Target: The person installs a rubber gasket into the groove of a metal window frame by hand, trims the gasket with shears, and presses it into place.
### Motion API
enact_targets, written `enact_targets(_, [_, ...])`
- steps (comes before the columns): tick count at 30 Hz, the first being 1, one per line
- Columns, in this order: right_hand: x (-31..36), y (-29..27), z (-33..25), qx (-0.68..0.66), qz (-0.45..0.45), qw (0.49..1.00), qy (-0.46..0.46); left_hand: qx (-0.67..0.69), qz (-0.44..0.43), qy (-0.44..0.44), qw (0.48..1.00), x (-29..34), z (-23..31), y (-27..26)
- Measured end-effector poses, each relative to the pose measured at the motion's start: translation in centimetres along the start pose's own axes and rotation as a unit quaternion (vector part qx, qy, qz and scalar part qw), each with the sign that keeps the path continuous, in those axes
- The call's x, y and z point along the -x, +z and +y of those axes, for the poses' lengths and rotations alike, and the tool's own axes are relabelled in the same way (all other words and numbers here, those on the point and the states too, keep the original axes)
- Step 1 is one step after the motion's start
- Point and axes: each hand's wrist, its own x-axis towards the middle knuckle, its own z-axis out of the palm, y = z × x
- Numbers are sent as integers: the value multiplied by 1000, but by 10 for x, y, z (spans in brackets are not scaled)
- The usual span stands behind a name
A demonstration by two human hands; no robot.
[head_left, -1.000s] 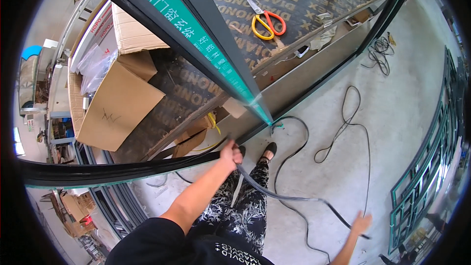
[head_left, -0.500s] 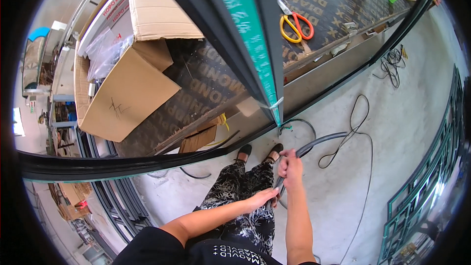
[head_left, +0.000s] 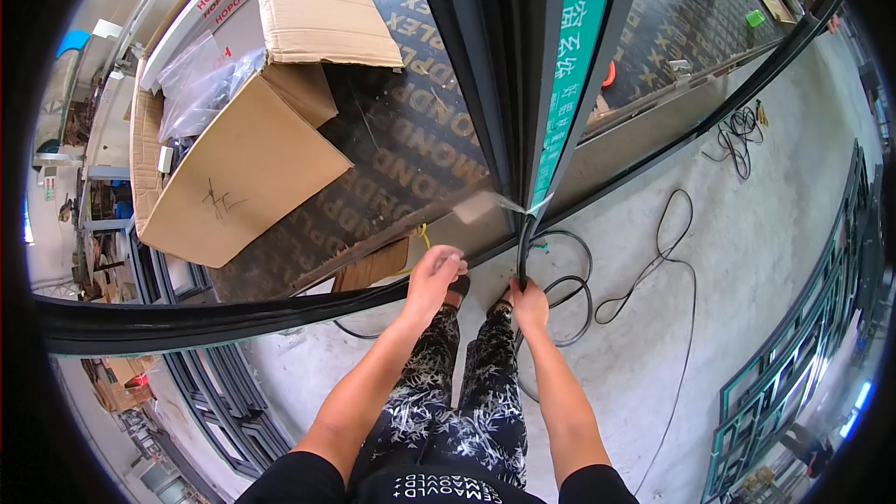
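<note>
My right hand [head_left: 530, 306] is closed round a black rubber strip [head_left: 522, 257], just below the corner of a dark metal frame. From there the strip rises to that corner, where a dark upright bar [head_left: 513, 112] with a green printed film [head_left: 565, 84] meets the long lower rail [head_left: 289, 315]. My left hand [head_left: 435, 282] is raised beside the rail, left of the bar. Its fingers are loosely bent, slightly blurred, and nothing shows in them. Loops of black strip [head_left: 588, 294] hang to the right of my right hand.
An opened cardboard box [head_left: 247, 177] stands on the dark printed board table [head_left: 411, 131] behind the frame. Orange scissor handles [head_left: 609, 74] peek out by the bar. A thin cable [head_left: 693, 317] lies on the floor, and green-edged frames [head_left: 793, 355] stand at right.
My left hand has let go of the strip and moved up and left. My right hand, still on the strip, has shifted left, under the frame's corner. The view has turned, hiding most of the scissors.
</note>
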Motion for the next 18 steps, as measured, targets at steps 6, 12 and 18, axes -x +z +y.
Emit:
enact_targets(6, [-6, 4, -9, 19, 95, 995, 8, -4, -26, -39, 999, -2, 17, 22])
enact_targets(12, [-8, 3, -10, 37, 59, 997, -12, -2, -33, -31, 999, -4, 14, 27])
enact_targets(18, [-27, -4, -18, -16, 76, 996, -48, 4, -31, -27, 999, -4, 19, 32])
